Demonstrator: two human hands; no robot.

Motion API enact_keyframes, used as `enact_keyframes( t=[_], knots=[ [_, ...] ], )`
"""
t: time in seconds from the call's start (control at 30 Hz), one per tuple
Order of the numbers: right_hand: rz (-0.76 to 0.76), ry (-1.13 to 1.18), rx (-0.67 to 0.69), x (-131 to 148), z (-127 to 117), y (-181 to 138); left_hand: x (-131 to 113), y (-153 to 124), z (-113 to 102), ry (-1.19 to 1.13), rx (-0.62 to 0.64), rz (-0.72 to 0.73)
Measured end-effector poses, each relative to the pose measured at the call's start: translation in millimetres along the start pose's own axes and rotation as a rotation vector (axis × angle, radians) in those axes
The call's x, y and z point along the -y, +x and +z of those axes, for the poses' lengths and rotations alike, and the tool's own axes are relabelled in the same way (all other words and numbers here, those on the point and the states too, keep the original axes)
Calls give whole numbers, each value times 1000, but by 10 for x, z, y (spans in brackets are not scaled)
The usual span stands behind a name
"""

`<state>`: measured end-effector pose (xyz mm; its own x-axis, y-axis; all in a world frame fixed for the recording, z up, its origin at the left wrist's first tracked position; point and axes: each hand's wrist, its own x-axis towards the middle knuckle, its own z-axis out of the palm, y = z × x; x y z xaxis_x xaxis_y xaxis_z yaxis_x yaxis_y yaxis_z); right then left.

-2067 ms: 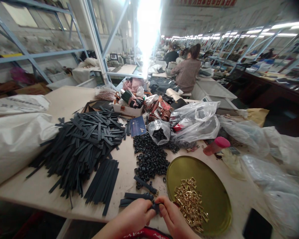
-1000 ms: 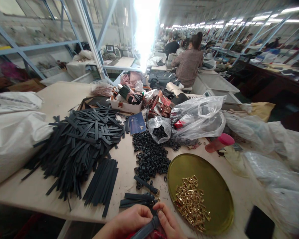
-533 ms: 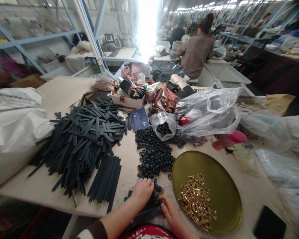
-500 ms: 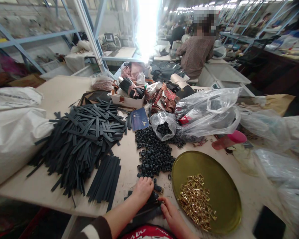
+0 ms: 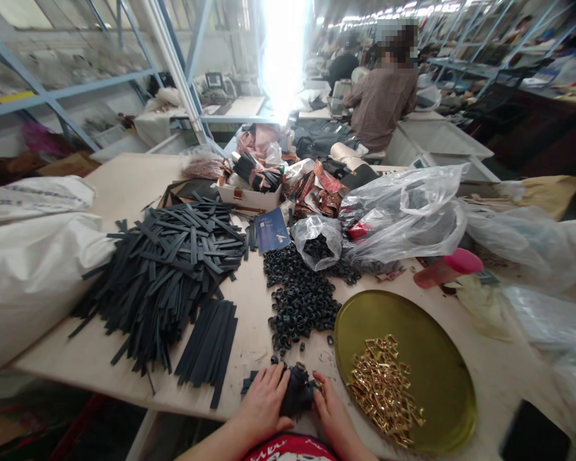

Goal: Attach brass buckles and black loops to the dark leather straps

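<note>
At the near table edge, my left hand [image 5: 265, 398] lies across a bundle of black straps [image 5: 295, 392], its fingers on the far side and its thumb on the near side. My right hand [image 5: 332, 410] closes on the bundle's right end, where small metal fittings glint; the exact grip is partly hidden. Just beyond the hands spreads a heap of small black loops [image 5: 300, 310]. To the right, a gold oval tray [image 5: 441, 358] carries a pile of gold buckles [image 5: 386, 387]. A row of flat black strips [image 5: 207, 349] lies left of my hands.
A big pile of black strips [image 5: 168, 262] covers the left of the table, beside a white sack [image 5: 38, 275]. Behind the loops are a blue booklet [image 5: 272, 229] and clear plastic bags [image 5: 408, 211]. A pink-lidded cup [image 5: 448, 267] lies tipped; a dark phone-like slab [image 5: 535, 432] sits front right.
My left hand has come nearer and opened out from a curled grip to lie over the straps. The straps are gathered closer together between both hands. The view has shifted slightly.
</note>
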<state>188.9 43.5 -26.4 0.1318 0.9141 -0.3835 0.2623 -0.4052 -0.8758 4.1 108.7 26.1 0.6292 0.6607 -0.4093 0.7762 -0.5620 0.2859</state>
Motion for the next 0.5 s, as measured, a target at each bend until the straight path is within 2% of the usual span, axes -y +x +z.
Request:
enact_keyframes(
  t=[0.1,0.2,0.33,0.5],
  knots=[
    [-12,-42,45,-13,-27,5,-51,-10,130,-22,2,-90],
    [-47,-94,66,-34,-33,-12,-139,-1,158,-43,-10,-133],
    [-113,-99,-13,-156,20,-19,-249,-58,210,-63,-24,-165],
    [-161,-96,-132,-434,113,-16,-311,-109,524,-105,-118,-234]
  ],
)
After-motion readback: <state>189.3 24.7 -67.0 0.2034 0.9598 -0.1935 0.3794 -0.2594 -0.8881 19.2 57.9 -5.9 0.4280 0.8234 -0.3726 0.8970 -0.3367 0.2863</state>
